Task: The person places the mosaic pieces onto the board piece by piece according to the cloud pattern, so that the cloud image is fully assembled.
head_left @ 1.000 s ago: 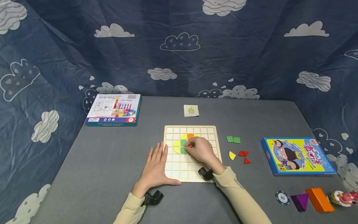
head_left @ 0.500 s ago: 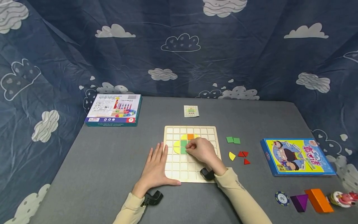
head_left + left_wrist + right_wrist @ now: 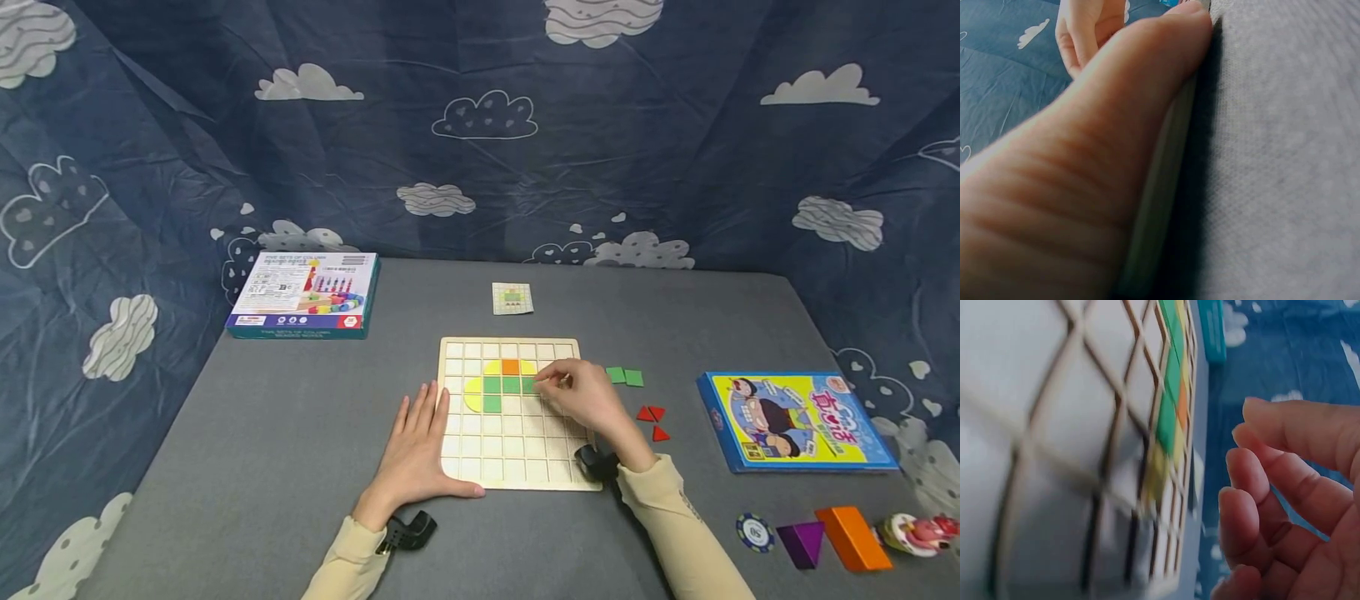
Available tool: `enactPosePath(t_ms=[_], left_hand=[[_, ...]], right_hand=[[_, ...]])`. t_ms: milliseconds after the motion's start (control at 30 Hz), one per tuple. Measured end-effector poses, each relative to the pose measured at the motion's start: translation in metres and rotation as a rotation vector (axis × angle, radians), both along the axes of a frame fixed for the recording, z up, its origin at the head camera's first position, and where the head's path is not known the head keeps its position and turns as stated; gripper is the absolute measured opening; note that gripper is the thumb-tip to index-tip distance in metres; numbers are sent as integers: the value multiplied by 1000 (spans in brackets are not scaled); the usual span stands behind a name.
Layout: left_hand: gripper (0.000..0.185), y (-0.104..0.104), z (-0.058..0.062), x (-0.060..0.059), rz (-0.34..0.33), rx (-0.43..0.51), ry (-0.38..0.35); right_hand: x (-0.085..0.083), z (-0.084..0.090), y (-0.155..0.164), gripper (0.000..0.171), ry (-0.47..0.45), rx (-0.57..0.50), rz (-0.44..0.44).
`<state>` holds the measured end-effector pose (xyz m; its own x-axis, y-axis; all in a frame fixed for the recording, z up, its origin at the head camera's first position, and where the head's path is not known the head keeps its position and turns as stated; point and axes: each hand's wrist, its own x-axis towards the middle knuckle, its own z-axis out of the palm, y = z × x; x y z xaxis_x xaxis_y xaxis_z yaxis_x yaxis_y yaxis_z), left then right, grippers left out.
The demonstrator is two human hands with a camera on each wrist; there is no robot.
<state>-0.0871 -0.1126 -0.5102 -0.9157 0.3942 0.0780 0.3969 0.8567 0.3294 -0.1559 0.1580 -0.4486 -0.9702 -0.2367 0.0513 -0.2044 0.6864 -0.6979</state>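
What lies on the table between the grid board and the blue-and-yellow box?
Two green squares and three red triangles, as the head view shows.

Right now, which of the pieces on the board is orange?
The orange square, just above the green squares in the head view, between two yellow pieces; every other piece visible on the board is green or yellow.

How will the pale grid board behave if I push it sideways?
The grid board is probably stiff, since its edges look straight and unbent. It seems likelier to slide than tip, lying thin and flat on the grey tabletop. The green squares in its cells may travel along, as raised ridges surround them.
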Motion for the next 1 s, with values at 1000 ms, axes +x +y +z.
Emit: enactPosePath(t_ms=[1000], left_hand=[[140,-1,-2,0,-9,16,9]], right_hand=[[-16,-6,97,34,-148,245,-236]])
